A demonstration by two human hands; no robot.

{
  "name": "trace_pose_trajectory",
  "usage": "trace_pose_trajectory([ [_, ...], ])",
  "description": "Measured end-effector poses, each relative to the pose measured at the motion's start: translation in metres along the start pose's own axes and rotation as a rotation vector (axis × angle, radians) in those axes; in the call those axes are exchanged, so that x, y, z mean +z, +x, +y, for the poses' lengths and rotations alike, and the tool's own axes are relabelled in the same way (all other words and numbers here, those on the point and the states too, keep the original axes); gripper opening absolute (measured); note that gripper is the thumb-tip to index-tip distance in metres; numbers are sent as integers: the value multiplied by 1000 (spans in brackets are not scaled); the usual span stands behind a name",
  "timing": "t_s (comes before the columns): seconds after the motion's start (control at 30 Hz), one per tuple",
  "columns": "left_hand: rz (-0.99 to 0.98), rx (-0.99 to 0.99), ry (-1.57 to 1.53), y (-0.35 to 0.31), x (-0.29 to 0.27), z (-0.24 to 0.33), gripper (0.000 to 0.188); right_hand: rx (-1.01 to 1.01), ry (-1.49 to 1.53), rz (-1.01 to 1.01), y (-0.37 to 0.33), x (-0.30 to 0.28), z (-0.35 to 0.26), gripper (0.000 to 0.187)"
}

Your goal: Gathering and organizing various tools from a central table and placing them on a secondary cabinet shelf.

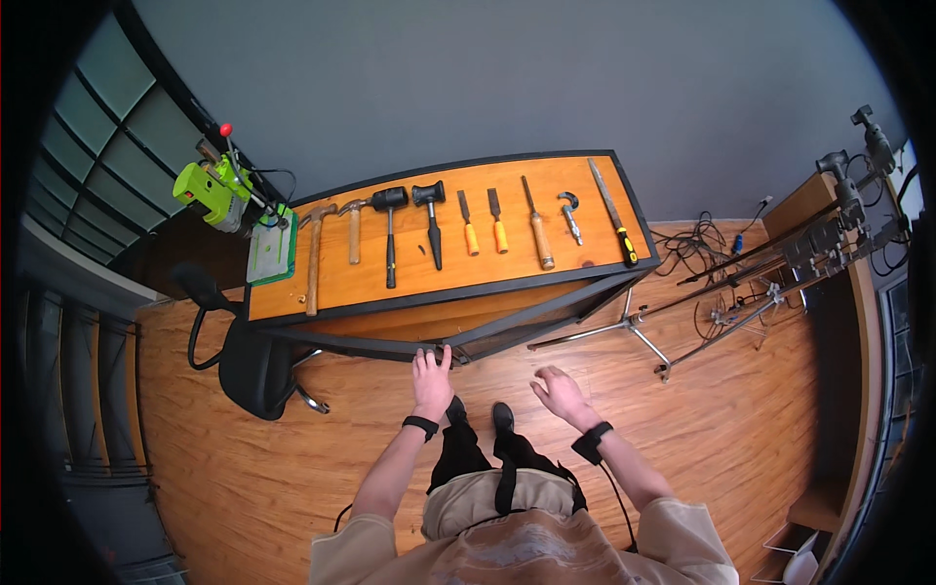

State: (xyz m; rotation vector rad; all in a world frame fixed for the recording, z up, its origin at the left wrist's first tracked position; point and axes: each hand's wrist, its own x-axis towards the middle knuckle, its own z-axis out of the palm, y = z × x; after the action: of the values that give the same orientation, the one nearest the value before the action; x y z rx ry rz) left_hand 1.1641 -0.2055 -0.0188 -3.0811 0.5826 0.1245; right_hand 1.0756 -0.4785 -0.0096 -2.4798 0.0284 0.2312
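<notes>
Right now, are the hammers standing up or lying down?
Lying down. The hammers rest flat on the wooden table, handles pointing toward the person, in a row with the other tools.

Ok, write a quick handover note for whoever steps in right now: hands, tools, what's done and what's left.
Left hand: resting on the front edge of the workbench, holding nothing.
Right hand: open in the air, off the bench, empty.
Tools lie in a row on top: claw hammer, small hammer, black mallets, two orange-handled chisels, file. Green drill press at the left end.
Done: tools laid out. Left: none picked up yet.
</notes>
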Motion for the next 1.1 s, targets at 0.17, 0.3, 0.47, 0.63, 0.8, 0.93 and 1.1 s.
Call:
trace_pose_trajectory([
  [0.17, -65, -25, -62, -25, -7, 6, 76, -173, -71, -46, 54, 10, -44, 45],
  [0.3, -108, -75, -98, -35, -14, 8, 77, -183, -158, -81, 81, 14, -59, 66],
  [0.47, -100, -67, -144, -57, -7, -7, 74, -155, -297, -141, 85, 38, -43, 72],
  [0.63, -57, -77, -153, -103, 10, -21, 64, -101, -285, -163, 79, 43, -48, 64],
  [0.8, 24, 15, -191, -164, 19, -40, 57, -52, -355, -181, 79, 55, -59, 70],
  [0.93, 64, 29, -288, -217, 20, -70, 51, -7, -402, -125, 71, 67, -64, 71],
  [1.1, 99, -55, -389, -298, 33, -113, 49, -5, -420, -150, 71, 81, -84, 74],
])
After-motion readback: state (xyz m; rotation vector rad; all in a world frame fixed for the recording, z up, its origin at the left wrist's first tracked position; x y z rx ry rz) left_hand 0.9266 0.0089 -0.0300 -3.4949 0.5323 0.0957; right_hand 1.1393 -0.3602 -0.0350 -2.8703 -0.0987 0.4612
